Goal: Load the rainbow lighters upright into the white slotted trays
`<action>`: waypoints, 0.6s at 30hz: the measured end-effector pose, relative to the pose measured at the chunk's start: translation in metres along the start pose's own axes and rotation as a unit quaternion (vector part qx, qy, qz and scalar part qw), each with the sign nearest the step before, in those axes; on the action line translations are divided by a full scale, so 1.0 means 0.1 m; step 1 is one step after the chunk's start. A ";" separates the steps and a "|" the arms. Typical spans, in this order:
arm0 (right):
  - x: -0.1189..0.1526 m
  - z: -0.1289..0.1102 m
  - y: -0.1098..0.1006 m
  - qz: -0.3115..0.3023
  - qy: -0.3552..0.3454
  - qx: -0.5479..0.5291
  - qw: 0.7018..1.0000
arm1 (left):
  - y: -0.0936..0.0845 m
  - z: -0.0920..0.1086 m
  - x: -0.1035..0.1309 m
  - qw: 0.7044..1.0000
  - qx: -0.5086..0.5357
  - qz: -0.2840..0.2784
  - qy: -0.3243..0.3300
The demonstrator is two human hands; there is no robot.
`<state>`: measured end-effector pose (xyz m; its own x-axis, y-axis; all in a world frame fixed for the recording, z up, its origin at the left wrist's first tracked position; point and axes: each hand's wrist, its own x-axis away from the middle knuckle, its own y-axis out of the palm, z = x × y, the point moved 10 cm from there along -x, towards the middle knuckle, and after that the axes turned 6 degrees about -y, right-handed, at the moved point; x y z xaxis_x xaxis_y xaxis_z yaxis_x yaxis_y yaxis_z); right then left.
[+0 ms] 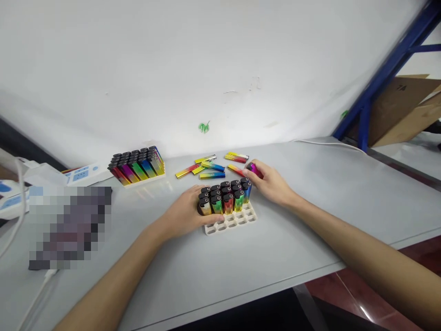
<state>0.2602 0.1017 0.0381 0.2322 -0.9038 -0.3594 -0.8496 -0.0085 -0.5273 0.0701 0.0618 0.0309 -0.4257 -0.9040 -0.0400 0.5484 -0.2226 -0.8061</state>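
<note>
Near the middle of the table, a white tray (253, 215) with rows of holes holds several upright lighters (228, 204) with black tops and shiny coloured bodies. Its front holes are bare. My left hand (184, 209) is closed round the tray's left side, thumb across the front and fingers partly hidden behind the lighters. Just behind the tray's right end, my right hand (272, 181) pinches a purple lighter (255, 170). Several loose lighters (212, 166) in yellow, red and blue lie on their sides beyond the tray, some overlapping.
A second tray (148, 180), packed with upright lighters (138, 165), stands at the back left. A blurred-out dark object (72, 230) with a white cable (39, 294) lies on the left, near power strips (82, 174). Behind the grey table (193, 276) rises a white wall.
</note>
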 end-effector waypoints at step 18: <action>-0.03 0.01 -0.09 -0.009 -0.011 0.042 0.999 | 0.01 -0.07 -0.01 1.000 -0.006 0.006 -0.010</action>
<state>0.2679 0.1047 0.0431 0.2585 -0.8945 -0.3648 -0.8030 0.0110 -0.5959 0.0658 0.0648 0.0258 -0.4042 -0.9139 -0.0377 0.5445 -0.2073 -0.8128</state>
